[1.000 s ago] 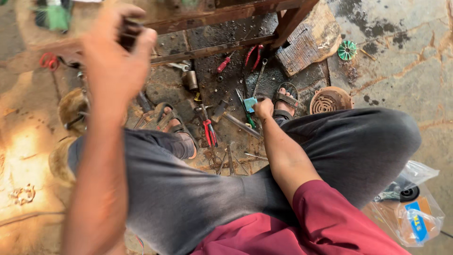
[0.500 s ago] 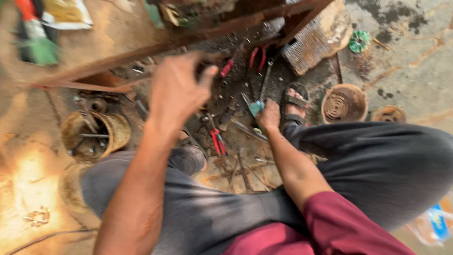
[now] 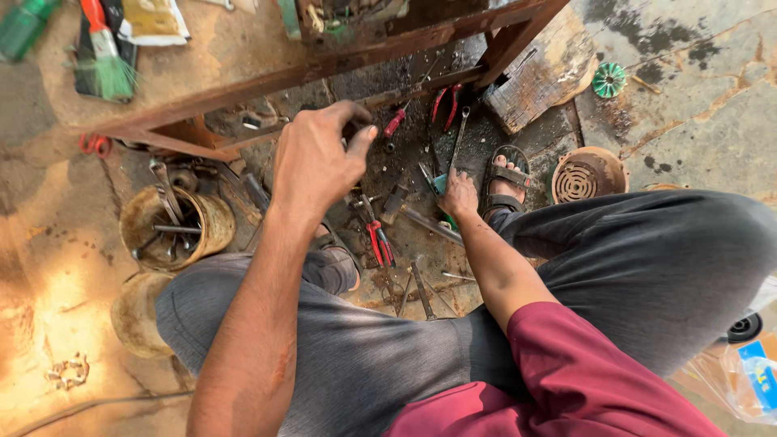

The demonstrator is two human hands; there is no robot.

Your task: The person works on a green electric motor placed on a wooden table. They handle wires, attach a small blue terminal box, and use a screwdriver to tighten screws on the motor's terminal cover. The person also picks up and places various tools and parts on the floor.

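My left hand (image 3: 317,162) is raised in front of me, its fingers pinched on a small dark part (image 3: 357,129). It hovers above the oily floor, below the rusty metal frame (image 3: 267,81). My right hand (image 3: 459,195) reaches down to the floor between my knees, its fingers curled over a teal-handled tool (image 3: 439,184) among scattered tools. Red-handled pliers (image 3: 379,243) lie just left of that hand, and a long wrench (image 3: 458,139) lies beyond it. My sandalled foot (image 3: 503,178) rests beside the right hand.
A rusty tin (image 3: 171,228) holding several tools stands at the left, with another tin (image 3: 137,314) below it. A round grille (image 3: 584,176), a wooden block (image 3: 538,71) and a green disc (image 3: 609,79) lie at the right. A green-bristled brush (image 3: 105,57) lies at the top left, and a plastic bag (image 3: 740,368) at the bottom right.
My left hand has moved from the upper left toward the middle, still gripping the small dark part. The view has shifted left. My right hand stays on the floor tools.
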